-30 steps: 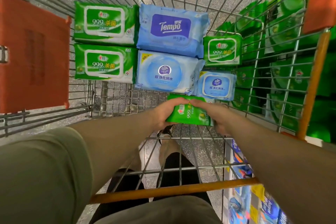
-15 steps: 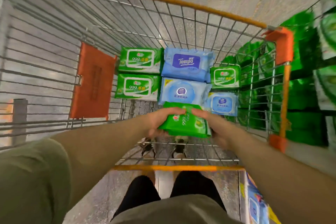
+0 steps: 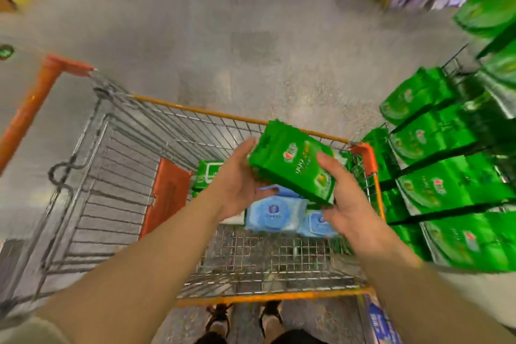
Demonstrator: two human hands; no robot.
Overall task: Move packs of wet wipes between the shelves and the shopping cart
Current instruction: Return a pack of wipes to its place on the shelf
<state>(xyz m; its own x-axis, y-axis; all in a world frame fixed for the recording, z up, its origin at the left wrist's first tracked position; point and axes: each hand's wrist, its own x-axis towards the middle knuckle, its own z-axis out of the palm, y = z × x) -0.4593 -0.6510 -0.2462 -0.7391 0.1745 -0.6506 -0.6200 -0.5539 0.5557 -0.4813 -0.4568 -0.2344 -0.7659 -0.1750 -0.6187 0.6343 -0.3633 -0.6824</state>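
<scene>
Above the orange-rimmed wire shopping cart (image 3: 117, 165), the glossy green soft plastic pack of wet wipes (image 3: 293, 167) sits tilted between both hands. The left hand (image 3: 237, 179) cups its near side, fingers loosely curved; the right hand (image 3: 343, 198) clasps its lower end, thumb across the front. That slick film could slide free and drop onto the pale blue packs (image 3: 275, 212) in the cart.

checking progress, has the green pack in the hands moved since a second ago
Yes. The green pack, held by the left hand and right hand, has risen from low in the cart to above the packs lying there.
</scene>
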